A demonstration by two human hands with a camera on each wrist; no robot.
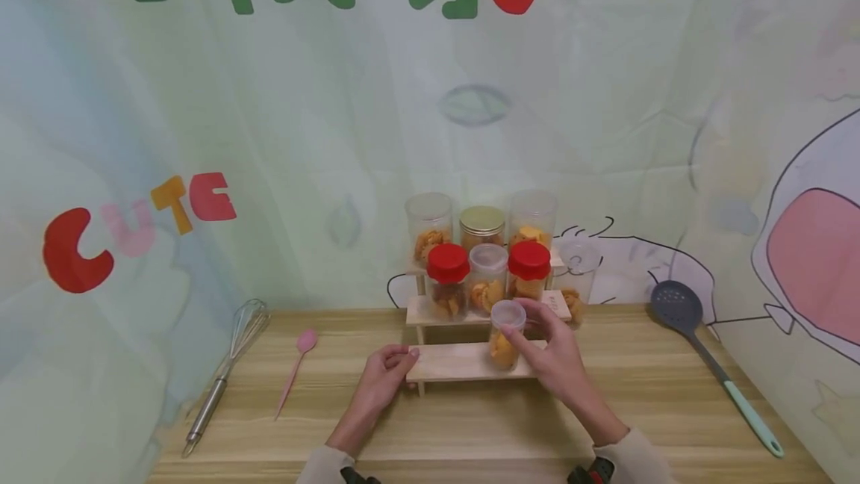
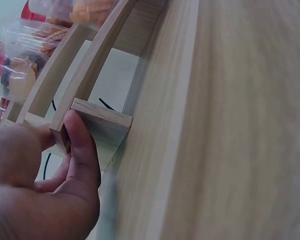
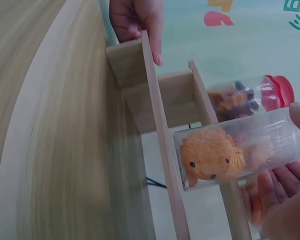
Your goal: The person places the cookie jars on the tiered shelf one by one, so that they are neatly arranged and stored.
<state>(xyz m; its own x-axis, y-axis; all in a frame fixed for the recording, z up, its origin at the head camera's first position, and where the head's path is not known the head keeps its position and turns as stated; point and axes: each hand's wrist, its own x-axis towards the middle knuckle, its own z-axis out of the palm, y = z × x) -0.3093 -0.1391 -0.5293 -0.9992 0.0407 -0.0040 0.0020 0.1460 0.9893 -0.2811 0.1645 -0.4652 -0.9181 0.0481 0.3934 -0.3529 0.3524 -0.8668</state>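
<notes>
A three-tier wooden stand (image 1: 446, 362) bears several jars of cookies. My left hand (image 1: 381, 383) pinches the left end of its lowest tier, thumb and fingers on either side of the board (image 2: 64, 122). In my right hand (image 1: 561, 357) is a small clear jar (image 1: 502, 349), held near its top. Cookies with dark chips (image 3: 210, 152) fill the lower part of that jar, and its base is right at the lowest board. Behind it on the middle tier are two red-lidded jars (image 1: 448, 264) (image 1: 529, 260) with a clear-topped jar (image 1: 488, 278) between them.
On the top tier are a gold-lidded jar (image 1: 481, 222) and two clear containers (image 1: 430, 219) (image 1: 534, 213). Another clear container (image 1: 579, 267) is at the stand's right. A whisk (image 1: 225, 372) and pink spoon (image 1: 298, 364) lie left; a slotted skimmer (image 1: 699, 338) lies right. A printed curtain (image 1: 336, 133) hangs behind.
</notes>
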